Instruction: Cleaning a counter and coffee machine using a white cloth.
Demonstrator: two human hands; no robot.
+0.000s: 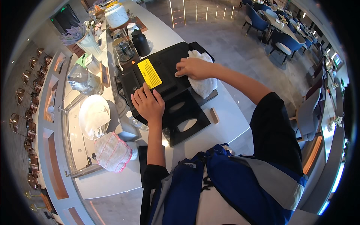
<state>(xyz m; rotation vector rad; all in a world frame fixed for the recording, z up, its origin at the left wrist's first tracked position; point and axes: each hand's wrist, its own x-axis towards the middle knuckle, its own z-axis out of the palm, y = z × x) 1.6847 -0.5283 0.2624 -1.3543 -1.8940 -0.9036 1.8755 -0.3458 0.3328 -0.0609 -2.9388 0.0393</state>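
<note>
A black machine [168, 67] with a yellow label [149, 73] lies on the white counter [232, 112]. On its left part, beside the label, my left hand [149, 105] rests flat with the fingers apart. My right hand [194, 68] grips a white cloth [204, 84] against the machine's right side; part of the cloth hangs past its edge. A black panel with two oval openings [194, 112] extends from the machine towards me. Close to that panel's right edge sits a small brown block [214, 115]. A clear plastic bottle [137, 121] is partly hidden below my left hand.
A black bottle [141, 43] and glass jars [123, 50] stand behind the machine. To the left are a stack of white plates [94, 115], a silver bag [84, 80] and a pink-edged cloth [113, 152] over a container. Blue chairs [256, 18] stand beyond the counter.
</note>
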